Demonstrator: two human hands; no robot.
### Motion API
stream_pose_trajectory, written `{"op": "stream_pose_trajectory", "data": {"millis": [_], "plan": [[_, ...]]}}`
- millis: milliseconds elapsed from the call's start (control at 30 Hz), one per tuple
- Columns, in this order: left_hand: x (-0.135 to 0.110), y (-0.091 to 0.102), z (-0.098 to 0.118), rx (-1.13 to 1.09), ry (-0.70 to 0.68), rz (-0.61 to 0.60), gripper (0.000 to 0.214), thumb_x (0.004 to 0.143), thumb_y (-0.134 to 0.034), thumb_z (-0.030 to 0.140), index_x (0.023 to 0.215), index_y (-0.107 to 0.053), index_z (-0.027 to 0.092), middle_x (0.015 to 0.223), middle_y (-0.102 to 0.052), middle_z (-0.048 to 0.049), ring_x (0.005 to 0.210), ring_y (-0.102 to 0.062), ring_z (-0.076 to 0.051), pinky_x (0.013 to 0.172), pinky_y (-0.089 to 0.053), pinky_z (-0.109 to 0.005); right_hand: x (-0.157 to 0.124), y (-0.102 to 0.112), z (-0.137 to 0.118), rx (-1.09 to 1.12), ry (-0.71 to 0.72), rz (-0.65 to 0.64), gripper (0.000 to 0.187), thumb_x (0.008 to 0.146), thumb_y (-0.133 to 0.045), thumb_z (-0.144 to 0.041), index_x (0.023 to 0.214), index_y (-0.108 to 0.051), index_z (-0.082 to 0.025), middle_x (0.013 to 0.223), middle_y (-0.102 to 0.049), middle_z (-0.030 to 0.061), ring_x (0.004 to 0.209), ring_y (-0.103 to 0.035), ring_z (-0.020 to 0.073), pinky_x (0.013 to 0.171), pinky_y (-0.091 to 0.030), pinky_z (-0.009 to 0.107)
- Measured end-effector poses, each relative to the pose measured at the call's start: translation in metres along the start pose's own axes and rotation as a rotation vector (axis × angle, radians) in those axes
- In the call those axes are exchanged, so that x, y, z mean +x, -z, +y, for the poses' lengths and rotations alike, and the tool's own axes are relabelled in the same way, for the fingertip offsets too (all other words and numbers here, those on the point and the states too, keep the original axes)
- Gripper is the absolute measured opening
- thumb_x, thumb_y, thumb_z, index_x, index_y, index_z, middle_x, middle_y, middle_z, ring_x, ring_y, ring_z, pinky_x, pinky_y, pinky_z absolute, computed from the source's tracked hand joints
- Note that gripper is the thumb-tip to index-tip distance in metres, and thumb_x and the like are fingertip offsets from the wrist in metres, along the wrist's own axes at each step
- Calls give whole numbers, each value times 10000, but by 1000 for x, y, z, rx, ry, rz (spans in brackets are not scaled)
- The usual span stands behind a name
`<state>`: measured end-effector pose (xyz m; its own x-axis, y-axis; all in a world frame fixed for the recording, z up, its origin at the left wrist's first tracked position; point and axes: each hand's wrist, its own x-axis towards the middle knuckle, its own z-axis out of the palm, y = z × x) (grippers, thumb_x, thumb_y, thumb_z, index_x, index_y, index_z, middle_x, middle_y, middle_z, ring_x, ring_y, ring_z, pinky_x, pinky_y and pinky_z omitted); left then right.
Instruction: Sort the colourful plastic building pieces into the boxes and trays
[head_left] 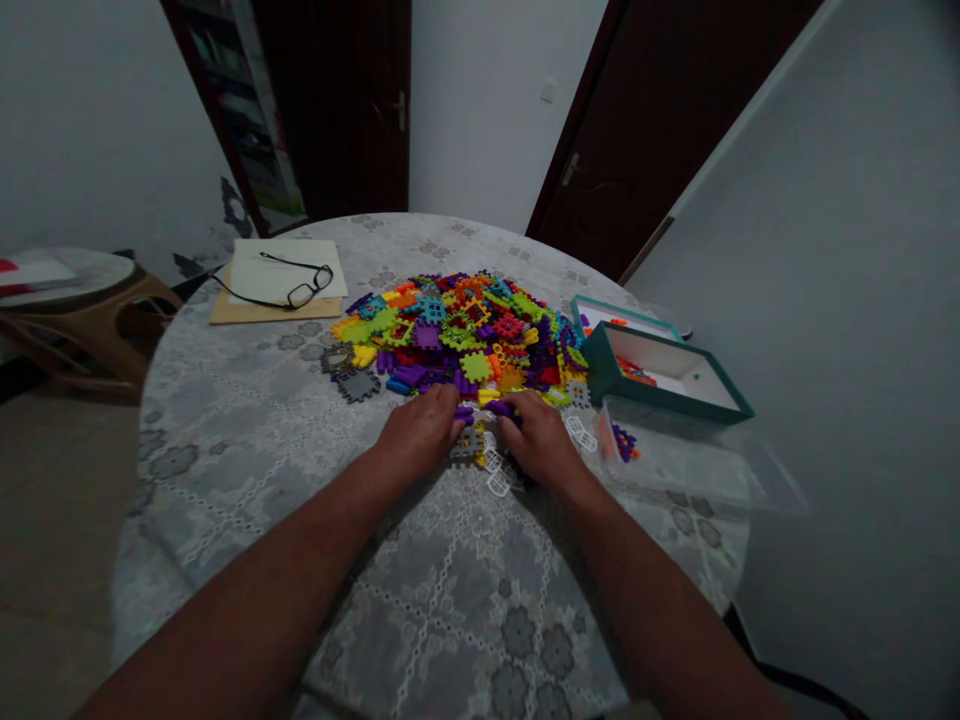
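A heap of colourful plastic interlocking pieces [465, 330] lies on a round table [247, 440] covered with a grey patterned cloth. My left hand [420, 428] and my right hand [536, 438] rest side by side at the near edge of the heap, fingers curled down onto a small cluster of grey, white and purple pieces [480, 445] between them. Both hands press or pinch these pieces; exactly which piece each holds is hidden under the fingers. Loose white pieces [579, 432] lie just right of my right hand.
An open teal box [667, 375] and its lid [622, 318] stand to the right, with a clear plastic bag [675, 455] in front. Black glasses [296, 285] lie on paper [277, 285] at the back left. A side table [75, 290] stands left; dark doors behind.
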<state>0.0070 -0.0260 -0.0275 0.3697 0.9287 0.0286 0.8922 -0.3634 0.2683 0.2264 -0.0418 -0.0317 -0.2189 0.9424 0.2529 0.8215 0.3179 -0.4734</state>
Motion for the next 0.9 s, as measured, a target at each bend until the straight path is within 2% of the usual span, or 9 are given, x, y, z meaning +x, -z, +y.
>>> {"op": "stream_pose_trajectory", "data": {"millis": [100,233,433,600,767,833,900], "plan": [[0,2,1,-17,-14,-27,243,1071,-564,321,1294,-605,235,1321,-725,-135,1190,-708,-302,884,-546,-375,-2,3,0,159,5,-16,261,995,-647,-219,1248,-707,-245,1164,-784,57,1064,-725,227,964,-541,352],[1,-3,-2,-68,-24,-17,404,1065,-560,273,1469,-545,257,1408,-726,-131,1260,-703,-314,943,-549,-399,-2,0,2,168,86,-67,270,1009,-656,-219,1266,-736,-231,1225,-793,82,1127,-731,231,1011,-537,361],[2,-3,-2,-16,-43,-45,226,1087,-535,311,1264,-652,235,1285,-725,-129,1204,-706,-300,919,-553,-376,-1,-3,2,126,118,-94,313,1024,-658,-186,1321,-751,-224,1265,-791,99,1180,-718,233,1063,-530,378],[2,-3,-2,-14,-43,-16,210,1068,-567,295,1249,-639,217,1325,-678,-152,1186,-691,-303,907,-557,-389,-1,-1,0,145,131,-94,303,1034,-664,-193,1317,-764,-231,1239,-793,93,1162,-720,230,1048,-538,371],[4,-9,-5,-64,-49,11,395,1059,-585,285,1448,-570,223,1386,-669,-147,1251,-679,-313,957,-549,-397,-2,-5,1,142,126,-107,314,1044,-668,-186,1343,-755,-217,1266,-787,100,1187,-716,226,1076,-530,365],[4,-9,-6,-60,-62,-9,341,1065,-571,285,1396,-611,215,1345,-681,-145,1237,-682,-309,963,-544,-390,-2,-7,1,150,133,-113,311,1056,-660,-194,1353,-750,-210,1255,-784,104,1176,-715,223,1067,-535,362],[4,-7,-6,-50,-79,-38,237,1064,-565,281,1267,-665,210,1264,-696,-138,1200,-688,-301,959,-538,-379,-2,-8,1,165,140,-115,308,1060,-656,-194,1353,-750,-211,1230,-781,100,1156,-714,219,1049,-540,357]]}}
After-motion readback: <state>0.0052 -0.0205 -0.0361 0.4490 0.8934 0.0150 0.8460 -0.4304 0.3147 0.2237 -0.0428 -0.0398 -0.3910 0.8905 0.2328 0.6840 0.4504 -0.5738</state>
